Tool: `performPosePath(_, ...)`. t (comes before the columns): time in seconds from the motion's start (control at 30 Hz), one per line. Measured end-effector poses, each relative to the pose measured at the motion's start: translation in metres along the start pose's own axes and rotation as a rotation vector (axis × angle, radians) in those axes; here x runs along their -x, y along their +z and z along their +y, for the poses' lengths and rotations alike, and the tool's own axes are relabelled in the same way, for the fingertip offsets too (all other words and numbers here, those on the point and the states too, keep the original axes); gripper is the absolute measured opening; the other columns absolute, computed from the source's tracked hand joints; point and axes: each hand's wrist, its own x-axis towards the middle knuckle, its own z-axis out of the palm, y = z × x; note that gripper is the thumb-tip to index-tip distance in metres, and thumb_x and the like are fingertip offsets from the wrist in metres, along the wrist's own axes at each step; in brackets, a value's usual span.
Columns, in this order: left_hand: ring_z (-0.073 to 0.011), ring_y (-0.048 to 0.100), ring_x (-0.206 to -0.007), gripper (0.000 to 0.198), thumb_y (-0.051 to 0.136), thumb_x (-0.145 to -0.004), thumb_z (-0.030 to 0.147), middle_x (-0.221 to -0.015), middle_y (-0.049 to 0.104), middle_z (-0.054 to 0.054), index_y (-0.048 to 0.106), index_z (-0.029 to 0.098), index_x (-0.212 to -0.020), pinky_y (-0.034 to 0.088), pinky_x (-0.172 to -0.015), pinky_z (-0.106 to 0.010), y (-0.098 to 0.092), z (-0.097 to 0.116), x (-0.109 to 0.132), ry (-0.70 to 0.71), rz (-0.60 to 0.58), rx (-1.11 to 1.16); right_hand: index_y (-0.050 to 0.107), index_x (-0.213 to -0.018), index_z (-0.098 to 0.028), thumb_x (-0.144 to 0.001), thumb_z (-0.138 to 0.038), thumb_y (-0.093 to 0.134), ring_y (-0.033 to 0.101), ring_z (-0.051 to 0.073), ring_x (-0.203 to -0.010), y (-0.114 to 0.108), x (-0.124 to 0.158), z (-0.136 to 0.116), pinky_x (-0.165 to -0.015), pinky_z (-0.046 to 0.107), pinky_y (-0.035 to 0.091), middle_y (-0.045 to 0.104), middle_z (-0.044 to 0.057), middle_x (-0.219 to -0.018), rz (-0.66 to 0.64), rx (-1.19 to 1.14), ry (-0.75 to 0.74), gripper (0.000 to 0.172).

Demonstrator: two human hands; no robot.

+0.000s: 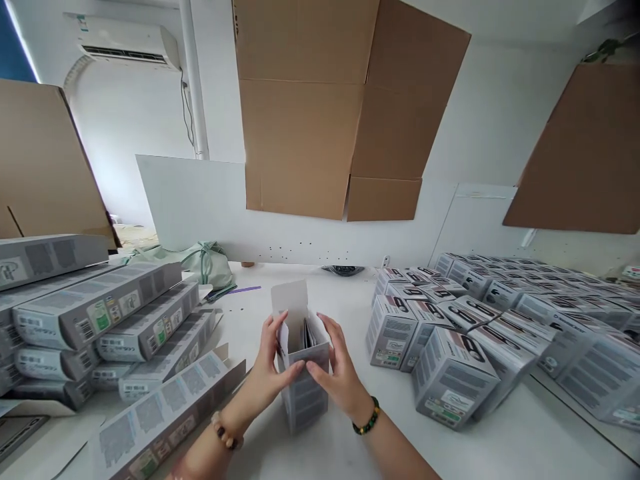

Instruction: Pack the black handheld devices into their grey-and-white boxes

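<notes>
A grey carton (pixel 306 400) stands upright on the white table in front of me, its top open and a white flap (pixel 290 298) raised at the back. Dark, thin-edged contents (pixel 309 333) show inside it; I cannot make out what they are. My left hand (pixel 273 363) grips the carton's left side near the rim, thumb across the front edge. On the opposite side, my right hand (pixel 340 367) holds the right rim, its thumb also at the front edge. The two thumbs nearly meet. A beaded bracelet is on each wrist.
Flat, folded grey cartons (pixel 95 307) are stacked at the left, one lying close to my left forearm. Rows of closed grey boxes (pixel 455 380) fill the right side. At the back lie a pale green cloth bag (pixel 203 260) and a purple strip (pixel 245 289).
</notes>
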Motion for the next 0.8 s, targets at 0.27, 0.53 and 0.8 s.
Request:
performPosePath(0.27, -0.0300, 0.034, -0.135, 0.027, 0.055, -0.090, 0.051, -0.141, 0.029, -0.007, 0.058, 0.025, -0.097, 0.030, -0.114, -0.048, -0.001, 0.016, 0.000, 0.109, -0.104, -0.098, 0.064, -0.097, -0.025, -0.084, -0.040, 0.069, 0.035, 0.028, -0.142, -0.007, -0.004, -0.018, -0.108, 0.040, 0.041, 0.043, 0.011, -0.141, -0.103, 0.090, 0.022, 0.021)
performPosePath(0.53, -0.0260, 0.048, -0.125, 0.030, 0.069, -0.083, 0.041, -0.138, 0.037, -0.006, 0.050, 0.029, -0.102, 0.043, -0.102, -0.041, 0.006, 0.016, 0.005, 0.163, -0.131, 0.043, 0.043, -0.118, -0.038, -0.079, -0.055, 0.071, 0.055, 0.022, -0.124, -0.012, -0.016, -0.037, -0.097, 0.037, 0.048, 0.048, 0.006, -0.134, -0.010, -0.369, -0.059, 0.051)
performPosePath(0.8, -0.0291, 0.048, -0.126, 0.023, 0.069, -0.084, 0.032, -0.114, 0.051, -0.005, 0.059, 0.030, -0.104, 0.041, -0.107, -0.048, 0.007, 0.018, 0.003, 0.245, -0.156, -0.006, 0.070, -0.081, -0.025, -0.083, -0.055, 0.066, 0.061, 0.024, -0.106, -0.021, -0.015, -0.061, -0.100, 0.042, 0.047, 0.062, 0.005, -0.091, -0.210, 0.047, -0.178, 0.031)
